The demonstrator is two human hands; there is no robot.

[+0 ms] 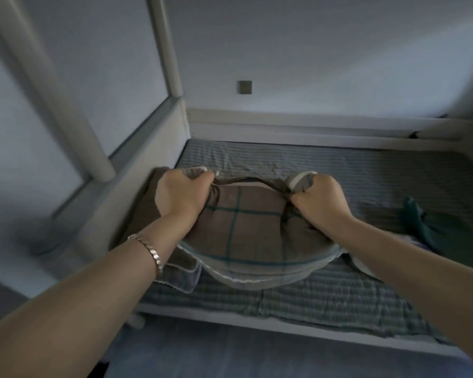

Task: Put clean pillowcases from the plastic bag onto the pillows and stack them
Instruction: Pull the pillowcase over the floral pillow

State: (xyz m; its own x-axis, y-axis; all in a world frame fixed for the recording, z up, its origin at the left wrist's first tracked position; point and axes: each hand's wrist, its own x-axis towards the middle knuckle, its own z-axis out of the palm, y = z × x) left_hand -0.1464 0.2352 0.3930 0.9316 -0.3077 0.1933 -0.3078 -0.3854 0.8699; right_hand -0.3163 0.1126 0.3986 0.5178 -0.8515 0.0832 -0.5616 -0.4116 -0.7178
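Both hands, left hand (179,196) and right hand (318,197), grip the pillowcase (246,225) far corners; uneven pulling could bunch the pillow inside.

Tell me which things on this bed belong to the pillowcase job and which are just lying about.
Job: left hand and right hand, both gripping the far edge of the checked pillowcase; the brown pillow under it.
Lying about: dark green cloth on the right; striped sheet; wall plate.
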